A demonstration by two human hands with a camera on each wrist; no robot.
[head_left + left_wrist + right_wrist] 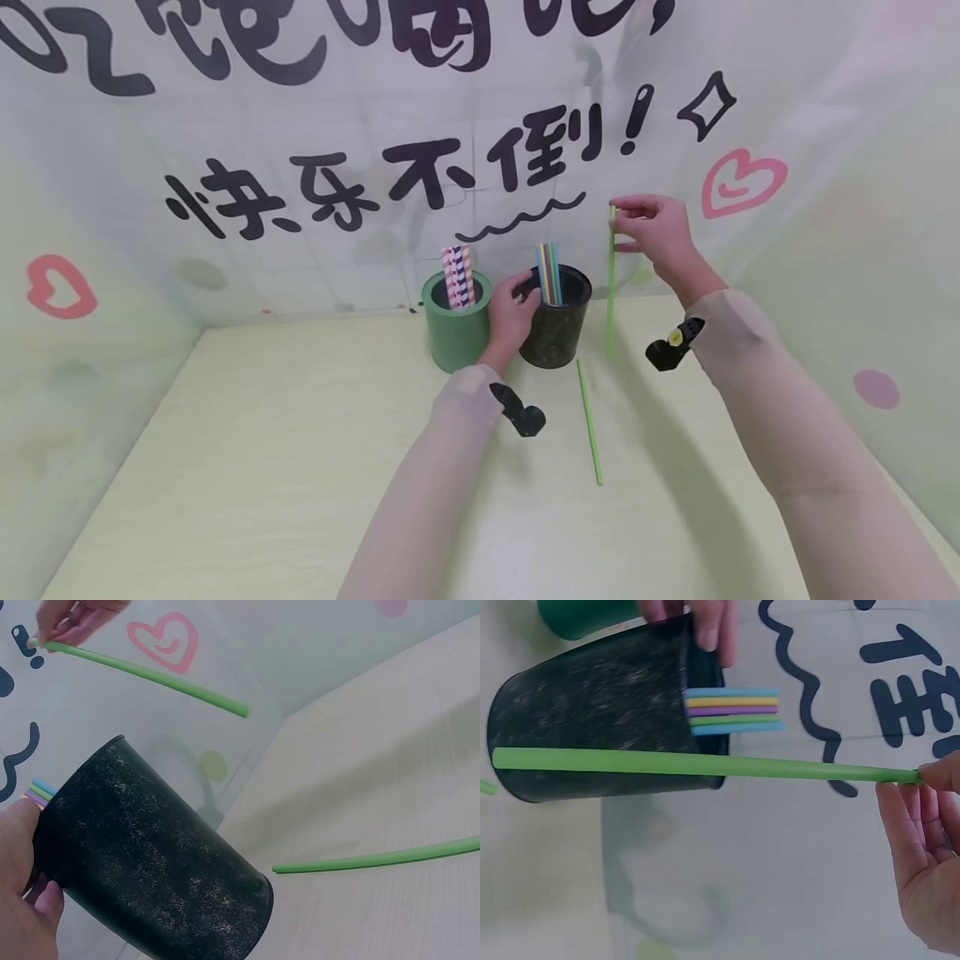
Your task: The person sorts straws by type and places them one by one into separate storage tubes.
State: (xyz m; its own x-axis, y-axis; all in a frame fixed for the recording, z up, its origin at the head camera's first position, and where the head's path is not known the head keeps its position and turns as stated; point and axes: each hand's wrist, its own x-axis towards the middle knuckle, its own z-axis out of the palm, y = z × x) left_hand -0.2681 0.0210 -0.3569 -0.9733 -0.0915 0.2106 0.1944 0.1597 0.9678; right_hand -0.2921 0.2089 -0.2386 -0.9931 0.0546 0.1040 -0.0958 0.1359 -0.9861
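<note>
In the head view my right hand (656, 233) pinches a green drinking straw (611, 287) near its top end, and the straw hangs upright just right of the black cup (551, 340). The right wrist view has this straw crossing in front of the cup's side, outside it. My left hand (512, 317) grips the black cup by its left rim, with fingertips (706, 636) over the edge. Several coloured straws (735, 709), blue, yellow, purple and green, stick out of the cup. Another green straw (589, 423) lies on the table in front of it.
A green cup (453, 340) holding several patterned straws (459, 277) stands left of the black cup, close to my left hand. Behind both cups rises a white wall sheet (360, 267) with black lettering and pink hearts. The pale tabletop (285, 442) stretches toward me.
</note>
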